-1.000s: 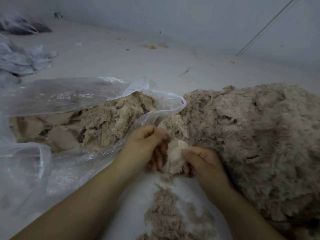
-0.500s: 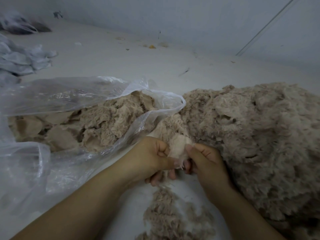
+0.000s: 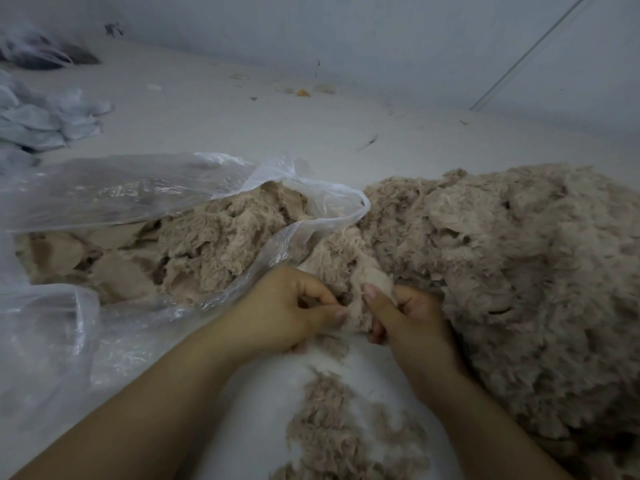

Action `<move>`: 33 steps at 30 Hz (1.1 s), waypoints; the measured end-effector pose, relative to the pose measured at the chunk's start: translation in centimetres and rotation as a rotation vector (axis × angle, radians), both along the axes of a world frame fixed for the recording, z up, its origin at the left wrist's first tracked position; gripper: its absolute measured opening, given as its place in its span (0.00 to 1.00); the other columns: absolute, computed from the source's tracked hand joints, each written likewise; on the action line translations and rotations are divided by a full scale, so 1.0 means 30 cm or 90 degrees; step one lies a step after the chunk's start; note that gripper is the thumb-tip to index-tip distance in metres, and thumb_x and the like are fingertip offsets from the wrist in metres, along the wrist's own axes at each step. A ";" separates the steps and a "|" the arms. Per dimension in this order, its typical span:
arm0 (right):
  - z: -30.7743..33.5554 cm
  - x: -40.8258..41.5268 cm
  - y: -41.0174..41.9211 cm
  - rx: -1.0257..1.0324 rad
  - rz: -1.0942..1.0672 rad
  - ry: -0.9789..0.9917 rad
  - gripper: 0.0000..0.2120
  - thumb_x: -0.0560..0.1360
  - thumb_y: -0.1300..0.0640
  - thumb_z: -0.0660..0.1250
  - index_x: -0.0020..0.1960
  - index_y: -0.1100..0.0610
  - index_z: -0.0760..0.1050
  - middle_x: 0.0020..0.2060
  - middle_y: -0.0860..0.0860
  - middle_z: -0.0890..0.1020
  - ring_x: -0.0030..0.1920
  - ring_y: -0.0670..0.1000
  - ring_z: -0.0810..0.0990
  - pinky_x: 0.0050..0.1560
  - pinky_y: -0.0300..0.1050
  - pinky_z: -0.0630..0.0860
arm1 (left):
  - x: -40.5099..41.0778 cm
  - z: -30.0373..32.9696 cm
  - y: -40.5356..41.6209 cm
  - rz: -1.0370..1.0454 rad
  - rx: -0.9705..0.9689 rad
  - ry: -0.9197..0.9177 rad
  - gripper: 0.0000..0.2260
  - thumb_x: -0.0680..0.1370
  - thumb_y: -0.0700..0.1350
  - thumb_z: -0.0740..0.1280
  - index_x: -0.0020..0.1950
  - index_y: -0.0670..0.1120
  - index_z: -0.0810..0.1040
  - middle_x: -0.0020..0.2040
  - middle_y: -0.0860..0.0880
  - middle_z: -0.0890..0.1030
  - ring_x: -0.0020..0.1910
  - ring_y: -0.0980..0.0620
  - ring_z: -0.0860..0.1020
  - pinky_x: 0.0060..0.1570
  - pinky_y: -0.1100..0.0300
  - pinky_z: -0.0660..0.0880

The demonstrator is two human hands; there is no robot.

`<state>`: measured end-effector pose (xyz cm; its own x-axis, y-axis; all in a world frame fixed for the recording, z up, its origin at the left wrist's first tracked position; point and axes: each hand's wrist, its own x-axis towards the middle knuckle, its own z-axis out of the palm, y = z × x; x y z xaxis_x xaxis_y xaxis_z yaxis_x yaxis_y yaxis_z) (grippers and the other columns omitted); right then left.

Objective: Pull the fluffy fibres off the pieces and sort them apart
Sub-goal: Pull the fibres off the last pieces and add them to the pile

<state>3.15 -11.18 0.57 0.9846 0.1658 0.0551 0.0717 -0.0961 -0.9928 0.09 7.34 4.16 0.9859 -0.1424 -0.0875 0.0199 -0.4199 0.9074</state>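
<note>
Both hands meet at centre on one small fluffy piece point(image 3: 369, 296), held between them just in front of the big pile point(image 3: 519, 271). Left hand point(image 3: 287, 310) pinches its left edge, thumb against curled fingers; right hand point(image 3: 412, 317) pinches its right side, thumb up. Piece stands roughly upright (pull looks sideways, hands apart). Loose fibres point(image 3: 332, 420) lie nearer, below the hands; plastic bag point(image 3: 138, 188) sits left.

Fibre heap point(image 3: 519, 289) cut off right

a beige fluffy piece point(image 3: 372, 289) sits pinched upright beside a big heap point(image 3: 519, 278) of such pieces.
</note>
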 end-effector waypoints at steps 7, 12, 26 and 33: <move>0.016 0.003 0.007 0.050 -0.032 0.034 0.23 0.78 0.53 0.66 0.25 0.52 0.71 0.22 0.51 0.71 0.25 0.49 0.73 0.30 0.42 0.72 | -0.075 0.010 -0.109 -0.345 -0.032 0.249 0.07 0.80 0.38 0.64 0.48 0.38 0.80 0.37 0.34 0.82 0.28 0.48 0.80 0.36 0.55 0.80; 0.010 0.006 0.006 0.040 -0.016 0.023 0.20 0.78 0.53 0.67 0.30 0.58 0.72 0.22 0.52 0.71 0.26 0.52 0.71 0.33 0.48 0.71 | -0.049 0.037 -0.080 -0.068 -0.107 0.119 0.08 0.79 0.40 0.67 0.40 0.43 0.77 0.29 0.45 0.79 0.16 0.51 0.71 0.18 0.66 0.65; -0.010 -0.004 -0.005 -0.065 0.128 -0.050 0.12 0.75 0.51 0.69 0.34 0.54 0.79 0.23 0.47 0.74 0.25 0.43 0.73 0.30 0.41 0.72 | -0.014 0.039 -0.042 0.252 -0.138 -0.081 0.14 0.77 0.36 0.68 0.33 0.47 0.77 0.24 0.45 0.79 0.16 0.51 0.71 0.16 0.65 0.64; -0.012 -0.001 0.000 -0.071 0.117 -0.047 0.10 0.73 0.47 0.65 0.36 0.49 0.81 0.23 0.46 0.74 0.26 0.43 0.75 0.31 0.38 0.74 | 0.030 0.052 0.208 0.502 0.596 -0.333 0.10 0.75 0.52 0.59 0.39 0.47 0.74 0.29 0.50 0.73 0.27 0.45 0.71 0.28 0.60 0.62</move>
